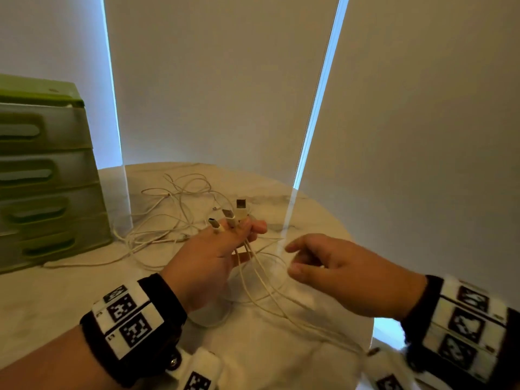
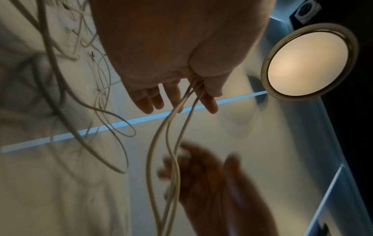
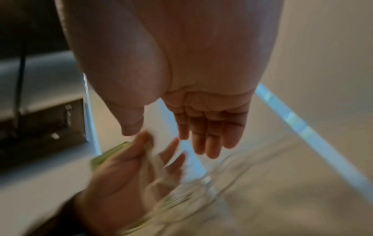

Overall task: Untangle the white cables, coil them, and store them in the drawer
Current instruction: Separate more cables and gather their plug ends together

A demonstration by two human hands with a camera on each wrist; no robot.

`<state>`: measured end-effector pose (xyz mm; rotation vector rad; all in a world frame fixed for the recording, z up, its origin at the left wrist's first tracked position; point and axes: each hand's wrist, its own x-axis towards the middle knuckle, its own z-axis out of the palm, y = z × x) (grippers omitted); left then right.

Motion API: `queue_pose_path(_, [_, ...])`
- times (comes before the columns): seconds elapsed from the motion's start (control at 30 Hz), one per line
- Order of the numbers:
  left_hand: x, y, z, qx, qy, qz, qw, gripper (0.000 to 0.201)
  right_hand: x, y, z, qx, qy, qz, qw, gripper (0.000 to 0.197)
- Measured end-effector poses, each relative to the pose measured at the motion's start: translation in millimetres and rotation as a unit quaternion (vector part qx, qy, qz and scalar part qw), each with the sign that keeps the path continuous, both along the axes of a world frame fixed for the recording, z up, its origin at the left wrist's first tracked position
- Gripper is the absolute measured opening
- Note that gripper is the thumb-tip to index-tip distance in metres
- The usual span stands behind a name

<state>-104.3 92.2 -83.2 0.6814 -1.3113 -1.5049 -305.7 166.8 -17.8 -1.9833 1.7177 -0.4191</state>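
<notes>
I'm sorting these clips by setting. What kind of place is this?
Probably a room in a home: a round pale table by drawn window blinds, a green plastic drawer unit on it, a round ceiling lamp overhead.

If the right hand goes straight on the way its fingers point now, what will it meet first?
Most likely the cables hanging from the left hand; just behind them are that hand's fingers. The right hand is open and points left at them. Depth is unclear.
</notes>
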Motion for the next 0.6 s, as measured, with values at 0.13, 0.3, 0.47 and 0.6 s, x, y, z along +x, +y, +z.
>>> queue_pose_path(0.13, [0,-2,-3,-0.005,0.003,-0.005,1.0,0.03,60,-22,-36,0.065,-0.125,0.081,0.987,0.016])
queue_pose_path(0.3, [17,-29,7,0.164,0.268,-0.025,0.949,0.032,-2,13,-50,0.222,-0.256,0.078,0.938,0.012])
queue_pose_path(0.47, [42,-50,7,0.153,0.298,-0.061,0.94,0.029,-173,72,-71,0.24,-0.167,-0.062,0.954,0.025])
queue_pose_path(0.6, [59,-58,3,0.084,0.297,-0.097,0.946,0.016,-341,123,-130,0.133,0.086,-0.222,0.962,0.032])
